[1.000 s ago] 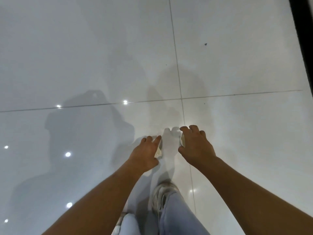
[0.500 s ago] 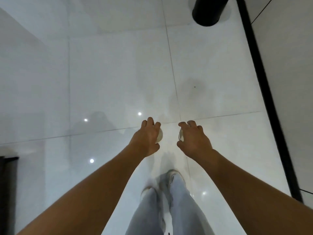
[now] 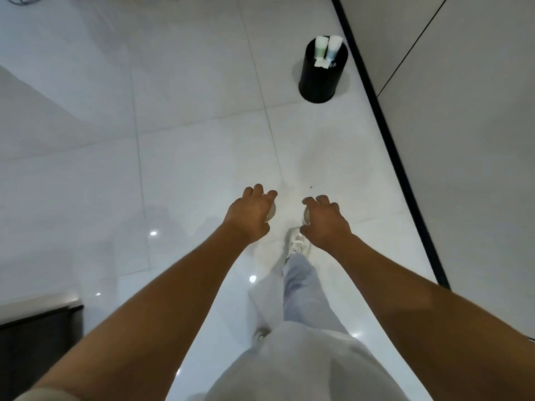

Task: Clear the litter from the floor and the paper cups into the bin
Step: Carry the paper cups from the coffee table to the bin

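My left hand (image 3: pixel 249 217) and right hand (image 3: pixel 325 224) each grip crumpled paper (image 3: pixel 272 212), light, soft; bin (image 3: pixel 321 73) well ahead.
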